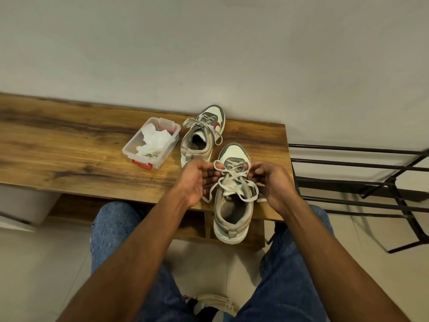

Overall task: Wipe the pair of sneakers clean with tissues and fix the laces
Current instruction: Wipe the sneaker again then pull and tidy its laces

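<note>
The near sneaker [232, 201] is grey and off-white with a white toe cap and pale flat laces [234, 180] running loose across its tongue; its heel hangs over the front edge of the wooden bench [69, 147], close to the bench's right end. The left hand [197, 180] and the right hand [271, 180] flank it, each with fingers curled round a loop of lace near the upper eyelets. The far sneaker [202, 135], matching but with a red mark on its side, stands just behind near the back edge, its laces tied in a bow. Left of it sits a clear plastic box [139, 149] with a red clasp, holding crumpled white tissues [153, 140]. The bench is dark-grained wood against a plain pale wall [209, 43]; a black metal rack [359, 177] stands beyond its right end on a light tiled floor [34, 263].
</note>
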